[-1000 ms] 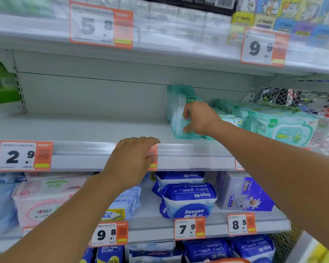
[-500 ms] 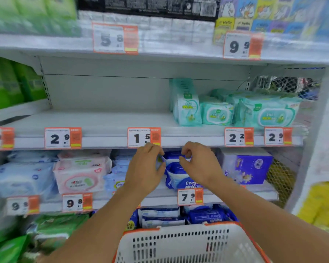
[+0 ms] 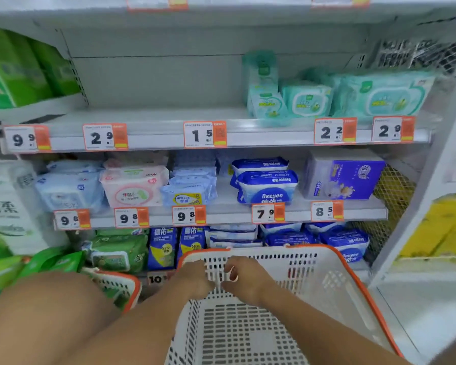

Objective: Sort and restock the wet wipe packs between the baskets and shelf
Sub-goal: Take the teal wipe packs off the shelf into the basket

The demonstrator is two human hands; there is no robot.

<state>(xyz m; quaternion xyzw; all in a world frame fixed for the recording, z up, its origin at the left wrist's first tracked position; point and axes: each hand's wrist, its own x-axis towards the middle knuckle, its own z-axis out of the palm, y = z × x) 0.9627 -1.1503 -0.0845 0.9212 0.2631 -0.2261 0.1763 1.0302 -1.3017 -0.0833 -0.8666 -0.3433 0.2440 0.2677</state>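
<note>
- Standing and lying at the right end of the upper shelf (image 3: 148,119) are the mint-green wet wipe packs (image 3: 307,100): one pack is standing upright on its short end, long axis vertical, with a smaller one leaning at its foot; the others are lying with long axes running left to right, printed faces toward the camera. Motion blur is smearing their labels.
- Sitting below is a white basket (image 3: 327,283) with an orange rim, its near end cut off by the bottom edge; its grid floor is showing bare.
- Hovering over the basket's far end are the left hand (image 3: 195,279) and right hand (image 3: 245,279), close together, fingers curled downward; whether they are pinching anything I cannot tell.
- Peeking out at lower left is a second basket (image 3: 121,285), mostly hidden behind the left forearm.
- Filling the middle shelf are blue Deeyeo packs (image 3: 267,187) and a pink pack (image 3: 134,187).
</note>
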